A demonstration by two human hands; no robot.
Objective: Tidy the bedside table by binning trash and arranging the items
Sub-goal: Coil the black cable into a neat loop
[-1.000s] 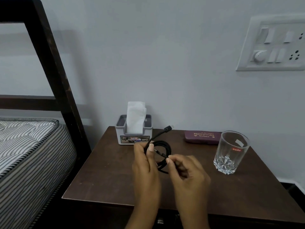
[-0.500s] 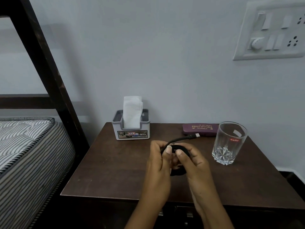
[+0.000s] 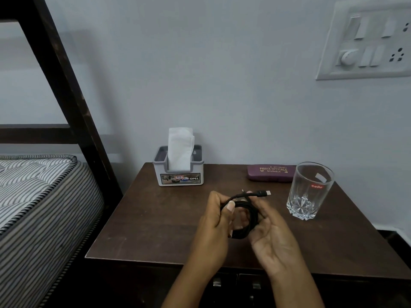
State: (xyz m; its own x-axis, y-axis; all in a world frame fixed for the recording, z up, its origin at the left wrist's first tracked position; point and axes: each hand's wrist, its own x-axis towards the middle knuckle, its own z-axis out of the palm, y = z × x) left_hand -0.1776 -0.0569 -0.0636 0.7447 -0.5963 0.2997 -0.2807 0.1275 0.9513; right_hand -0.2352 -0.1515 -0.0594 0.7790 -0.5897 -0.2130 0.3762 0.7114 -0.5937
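Observation:
A black cable [image 3: 250, 213] is coiled into a small loop above the middle of the dark wooden bedside table [image 3: 155, 218]. My left hand [image 3: 213, 223] pinches the coil's left side with the thumb on top. My right hand [image 3: 270, 236] cups the coil's right side from below, palm up. One plug end [image 3: 264, 192] sticks out to the right above the coil. On the table stand a grey tissue holder [image 3: 180, 174] with a white tissue [image 3: 180, 150], a maroon spectacle case [image 3: 271, 172] and an empty glass tumbler [image 3: 309, 190].
A bed with a striped mattress [image 3: 37, 196] and a dark wooden frame [image 3: 66, 85] stands left of the table. A white switchboard [image 3: 367, 41] hangs on the wall at upper right. Two drawer handles [image 3: 235, 283] show under the table's front edge.
The coil has been wound tighter, and the loose plug end swung from upper left to point right. My right hand turned palm up under the coil.

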